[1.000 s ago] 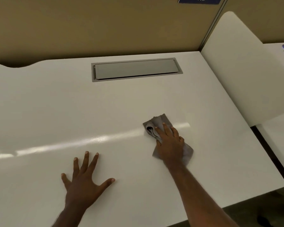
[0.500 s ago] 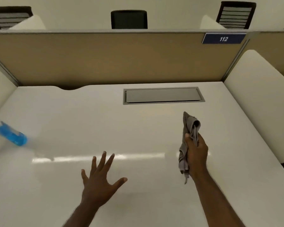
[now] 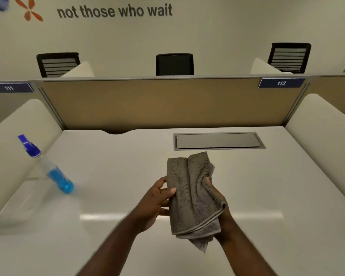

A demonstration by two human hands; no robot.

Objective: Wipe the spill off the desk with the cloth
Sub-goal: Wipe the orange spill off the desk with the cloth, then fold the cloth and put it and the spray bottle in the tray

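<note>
— White surface (image 3: 257, 196) in a cubicle, tan partition (image 3: 167, 104) behind it. Where is the cloth (image 3: 189, 194)?
— Lifted above the surface, bunched between both hands.
— How do the fingers hold it?
— Left hand (image 3: 155, 200) pinches its left edge, thumb on top; right hand (image 3: 217, 200) grips its right side from behind.
— Anything else?
— A blue spray bottle (image 3: 48, 168) stands well apart at the left.

Worktop (image 3: 116, 176): white, glossy, with a light streak reflected across the near half. Spray bottle (image 3: 48, 168) with blue liquid stands at the left side, near the side panel. Grey hatch (image 3: 217, 140) set flush at the back, right of centre.
</note>
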